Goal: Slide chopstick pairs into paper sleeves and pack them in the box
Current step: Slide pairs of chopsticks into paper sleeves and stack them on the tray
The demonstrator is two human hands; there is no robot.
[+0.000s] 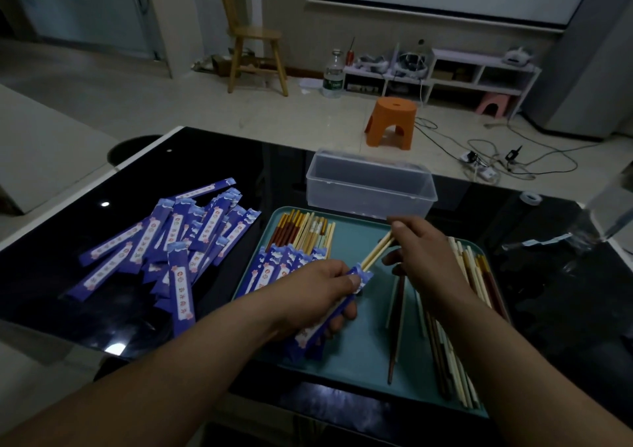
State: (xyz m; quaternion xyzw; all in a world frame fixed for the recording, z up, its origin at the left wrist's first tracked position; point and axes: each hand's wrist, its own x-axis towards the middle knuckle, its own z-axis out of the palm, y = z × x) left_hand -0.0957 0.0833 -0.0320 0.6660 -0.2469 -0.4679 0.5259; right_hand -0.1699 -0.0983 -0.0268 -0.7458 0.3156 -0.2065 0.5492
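My left hand [320, 287] grips a purple paper sleeve [361, 277] over the teal tray [363, 350]. My right hand [423, 253] pinches the top of a pale chopstick pair [378, 251], whose lower end sits inside the sleeve's mouth. Sleeved pairs [301, 241] lie in a row on the tray's left part, partly hidden by my left hand. Bare chopsticks [476, 268] lie along the tray's right side, and a few more [395, 319] in its middle. A clear plastic box [370, 186] stands open behind the tray.
A heap of loose purple sleeves [178, 244] covers the black glass table [239, 158] left of the tray. Crumpled clear plastic wrap [561, 241] lies at the right. On the floor beyond are an orange stool [392, 122] and a wooden chair [255, 52].
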